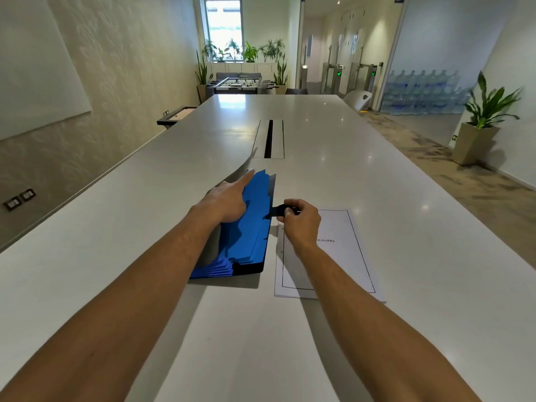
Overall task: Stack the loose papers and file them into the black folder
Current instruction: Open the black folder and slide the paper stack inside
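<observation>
The black folder [252,268] lies open on the white table, its several blue divider pockets [249,227] fanned out. My left hand [226,201] rests on the dividers with the index finger stretched forward, holding the grey cover flap [237,175] up and back. My right hand [301,221] pinches the folder's black strap tab [278,210] at its right edge. A neat stack of white papers [342,250] with a black border and printed title lies just right of the folder, partly under my right wrist.
The long white table [377,175] runs ahead, with a cable slot [269,139] in its middle beyond the folder. A potted plant [478,134] stands on the floor to the right. A wall lies to the left.
</observation>
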Tool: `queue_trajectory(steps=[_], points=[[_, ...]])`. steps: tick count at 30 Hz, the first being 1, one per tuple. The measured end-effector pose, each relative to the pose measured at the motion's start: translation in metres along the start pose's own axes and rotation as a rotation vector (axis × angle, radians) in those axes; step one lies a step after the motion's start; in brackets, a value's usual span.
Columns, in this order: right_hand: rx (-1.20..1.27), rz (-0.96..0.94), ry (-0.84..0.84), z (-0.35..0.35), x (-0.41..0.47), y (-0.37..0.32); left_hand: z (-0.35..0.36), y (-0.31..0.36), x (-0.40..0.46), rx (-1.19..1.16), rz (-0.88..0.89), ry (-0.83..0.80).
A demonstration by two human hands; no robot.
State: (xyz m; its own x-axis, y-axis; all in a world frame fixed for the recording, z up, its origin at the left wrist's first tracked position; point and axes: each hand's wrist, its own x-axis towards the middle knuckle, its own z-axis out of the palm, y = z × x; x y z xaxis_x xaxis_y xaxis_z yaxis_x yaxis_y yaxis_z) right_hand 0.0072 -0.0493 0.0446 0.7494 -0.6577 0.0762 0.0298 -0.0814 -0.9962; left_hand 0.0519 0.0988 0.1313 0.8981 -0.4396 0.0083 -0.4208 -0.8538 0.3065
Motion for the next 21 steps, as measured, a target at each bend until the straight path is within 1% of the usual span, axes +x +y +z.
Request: queue_trajectory(steps=[2, 6, 11, 17, 21], points=[[0.021, -0.003, -0.008, -0.001, -0.001, -0.001, 0.001, 0.003, -0.001, 0.031, -0.006, 0.008], [0.062, -0.039, -0.026, -0.002, -0.003, -0.007, 0.008, 0.010, 0.000, 0.089, -0.093, 0.069], [0.070, -0.085, -0.031, -0.001, -0.003, -0.016, 0.023, 0.022, -0.003, 0.192, -0.114, 0.120], [0.055, -0.096, -0.036, -0.006, -0.002, -0.013, 0.015, 0.021, -0.006, 0.202, -0.121, 0.118], [0.042, -0.130, -0.046, -0.009, -0.003, -0.017, 0.010, 0.021, -0.012, 0.134, -0.109, 0.141]])
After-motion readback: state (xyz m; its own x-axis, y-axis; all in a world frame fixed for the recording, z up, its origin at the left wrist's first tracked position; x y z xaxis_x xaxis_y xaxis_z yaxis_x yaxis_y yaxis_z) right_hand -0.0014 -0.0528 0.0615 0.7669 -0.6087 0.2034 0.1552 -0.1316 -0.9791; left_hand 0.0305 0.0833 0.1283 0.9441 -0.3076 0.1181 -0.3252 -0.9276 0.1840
